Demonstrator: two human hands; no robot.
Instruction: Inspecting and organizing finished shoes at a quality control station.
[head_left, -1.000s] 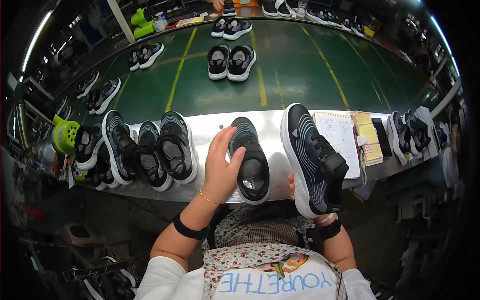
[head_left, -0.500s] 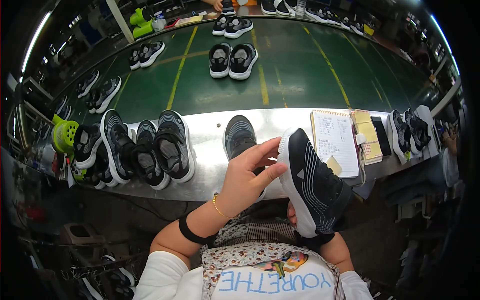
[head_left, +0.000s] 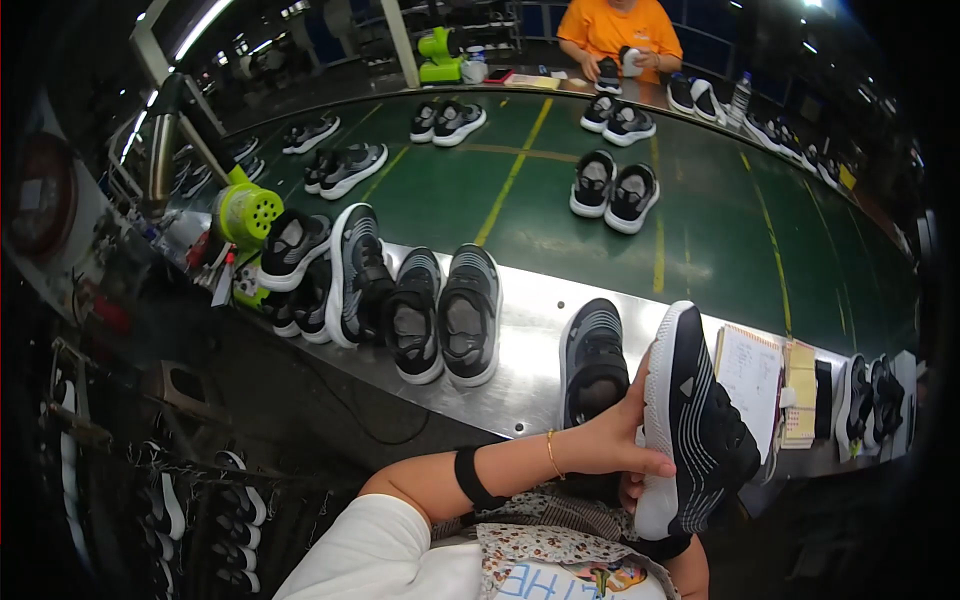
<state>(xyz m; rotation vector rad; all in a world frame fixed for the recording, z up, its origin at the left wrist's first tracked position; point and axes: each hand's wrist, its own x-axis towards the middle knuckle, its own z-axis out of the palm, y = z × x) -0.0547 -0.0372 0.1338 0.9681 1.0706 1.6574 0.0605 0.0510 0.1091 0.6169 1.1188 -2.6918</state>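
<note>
Thumb and fingers of a worker's left hand [head_left: 612,440] grip the thick white sole [head_left: 656,508], likely the firmest hold on a light-looking, soft-topped, pale-striped black sneaker [head_left: 705,430], raised beside a shiny metal bench [head_left: 530,300]; the mostly hidden right hand's [head_left: 630,489] closure I cannot tell.

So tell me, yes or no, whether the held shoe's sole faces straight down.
No, the held shoe is tipped, its white sole turned toward the left hand.
</note>
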